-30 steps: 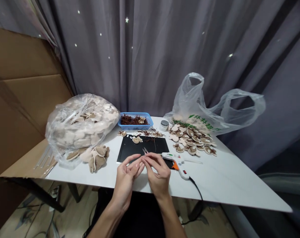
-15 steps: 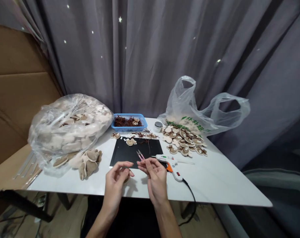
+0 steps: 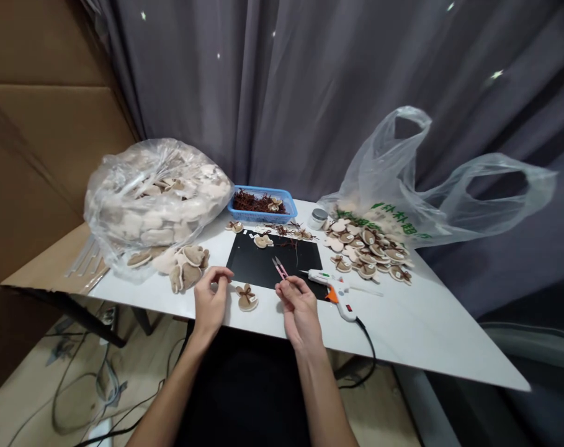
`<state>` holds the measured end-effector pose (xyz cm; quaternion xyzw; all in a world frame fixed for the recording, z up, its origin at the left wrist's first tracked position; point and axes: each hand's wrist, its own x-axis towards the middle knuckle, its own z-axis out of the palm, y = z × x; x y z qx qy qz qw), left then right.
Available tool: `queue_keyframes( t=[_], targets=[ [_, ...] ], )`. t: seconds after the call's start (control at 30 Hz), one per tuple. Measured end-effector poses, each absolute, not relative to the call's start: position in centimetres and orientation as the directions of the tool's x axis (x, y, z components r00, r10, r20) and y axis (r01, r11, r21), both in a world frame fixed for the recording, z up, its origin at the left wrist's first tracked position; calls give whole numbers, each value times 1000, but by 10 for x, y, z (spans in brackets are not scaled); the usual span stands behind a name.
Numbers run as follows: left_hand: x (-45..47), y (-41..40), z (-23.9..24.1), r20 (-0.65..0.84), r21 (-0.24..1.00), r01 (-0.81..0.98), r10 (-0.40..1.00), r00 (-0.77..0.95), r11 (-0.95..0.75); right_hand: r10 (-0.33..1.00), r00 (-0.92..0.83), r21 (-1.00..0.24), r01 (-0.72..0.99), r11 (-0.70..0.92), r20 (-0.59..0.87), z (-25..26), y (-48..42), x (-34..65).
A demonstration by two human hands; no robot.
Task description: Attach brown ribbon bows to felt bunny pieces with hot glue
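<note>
My right hand [image 3: 299,307] is closed around small pink thread snips [image 3: 278,267], whose blades point up and away over the black mat [image 3: 275,266]. My left hand [image 3: 210,299] hovers just left of a beige fabric bow piece with a brown ribbon [image 3: 247,297] that lies on the white table [image 3: 421,335]. Its fingers are curled loosely with thumb and forefinger apart, and nothing shows in them.
A white glue gun [image 3: 332,293] lies right of my right hand, cord trailing off the front edge. A clear bag of beige pieces [image 3: 151,202] sits left, a blue basket [image 3: 263,204] behind the mat, a pile of finished bows [image 3: 368,251] and an open plastic bag [image 3: 416,186] right.
The bow piece left my hands and now lies on the table between them. My left hand drew away to the left. The view shifted.
</note>
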<state>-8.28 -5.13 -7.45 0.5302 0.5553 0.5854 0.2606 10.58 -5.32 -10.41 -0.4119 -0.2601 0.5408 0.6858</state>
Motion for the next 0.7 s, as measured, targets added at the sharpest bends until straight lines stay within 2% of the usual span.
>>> queue_keyframes(
  t=[0.2,0.37,0.57,0.7],
  targets=[
    [-78,-53,-72,303,905,357,939,-164,-230,925,380,-958,-266,110,0,-104,-64,114],
    [-84,-61,-70,268,842,463,959,87,-278,922,380,-984,-120,129,75,-104,-64,122],
    [-92,-68,-77,235,705,624,941,245,-339,916,400,-990,-119,80,26,-103,-67,124],
    [-93,-64,-82,259,727,589,935,241,-353,914,405,-990,-126,68,11,-105,-68,126]
  ],
)
